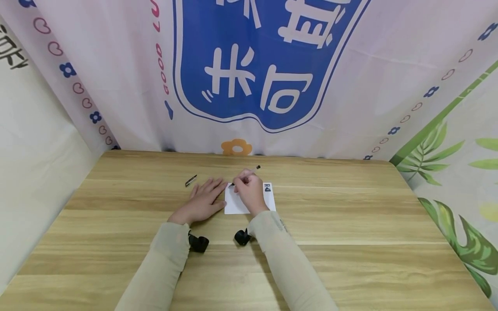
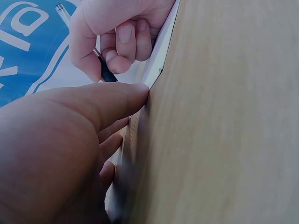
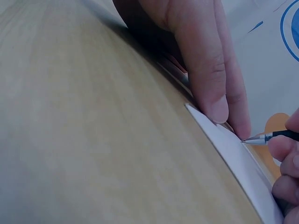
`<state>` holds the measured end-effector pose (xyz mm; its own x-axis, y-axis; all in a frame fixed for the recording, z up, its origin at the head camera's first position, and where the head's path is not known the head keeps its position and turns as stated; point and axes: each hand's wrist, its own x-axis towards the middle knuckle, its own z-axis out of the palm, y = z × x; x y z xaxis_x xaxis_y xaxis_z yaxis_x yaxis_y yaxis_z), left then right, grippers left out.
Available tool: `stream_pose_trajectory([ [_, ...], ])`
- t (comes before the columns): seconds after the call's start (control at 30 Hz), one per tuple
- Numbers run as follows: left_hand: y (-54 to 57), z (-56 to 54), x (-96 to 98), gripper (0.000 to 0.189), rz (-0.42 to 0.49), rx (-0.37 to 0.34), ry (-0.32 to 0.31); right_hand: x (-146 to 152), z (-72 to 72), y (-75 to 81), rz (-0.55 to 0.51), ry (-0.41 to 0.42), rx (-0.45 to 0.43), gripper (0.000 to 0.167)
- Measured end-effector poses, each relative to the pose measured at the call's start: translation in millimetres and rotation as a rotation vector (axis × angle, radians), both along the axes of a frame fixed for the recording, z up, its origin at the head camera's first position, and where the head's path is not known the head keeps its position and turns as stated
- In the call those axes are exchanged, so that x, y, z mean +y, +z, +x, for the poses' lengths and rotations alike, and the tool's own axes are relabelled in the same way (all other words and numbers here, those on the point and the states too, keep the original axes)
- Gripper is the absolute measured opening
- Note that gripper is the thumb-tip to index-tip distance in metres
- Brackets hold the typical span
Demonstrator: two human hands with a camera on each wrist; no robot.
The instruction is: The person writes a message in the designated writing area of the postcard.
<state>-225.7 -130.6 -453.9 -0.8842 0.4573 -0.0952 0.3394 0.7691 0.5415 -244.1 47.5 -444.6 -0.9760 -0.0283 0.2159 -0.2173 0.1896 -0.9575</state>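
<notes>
Head view: I observe the person's right hand (image 1: 250, 190) pinching a slim, translucent-barrelled, black-ended pen (image 1: 252, 170), its tip near the upper-left corner of a white rectangular card (image 1: 235, 204) lying on the pale wood-grain table (image 1: 350, 242); the left hand (image 1: 202, 203), fingers extended, touches the card's left edge.

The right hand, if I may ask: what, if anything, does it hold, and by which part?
The right hand pinches a pen by its dark lower section, just above the metal tip.

Head view high, forward and down; wrist views low, close, aslant, white card (image 1: 236, 204) in both
</notes>
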Motion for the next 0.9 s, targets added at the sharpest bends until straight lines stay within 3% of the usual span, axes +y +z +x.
stream_pose_trajectory([
  [0.23,0.8,0.8,0.5,0.063,0.003,-0.010,-0.001,1,-1.3,-2.3,-0.001,0.009,-0.014,0.012],
  [0.53,-0.2,0.3,0.3,0.064,-0.001,-0.005,-0.004,2,-20.9,-31.4,0.010,-0.006,-0.021,0.013],
  [0.9,1.4,0.9,-0.2,0.062,0.010,-0.006,-0.001,3,-21.4,-33.5,-0.005,-0.020,0.036,0.015],
])
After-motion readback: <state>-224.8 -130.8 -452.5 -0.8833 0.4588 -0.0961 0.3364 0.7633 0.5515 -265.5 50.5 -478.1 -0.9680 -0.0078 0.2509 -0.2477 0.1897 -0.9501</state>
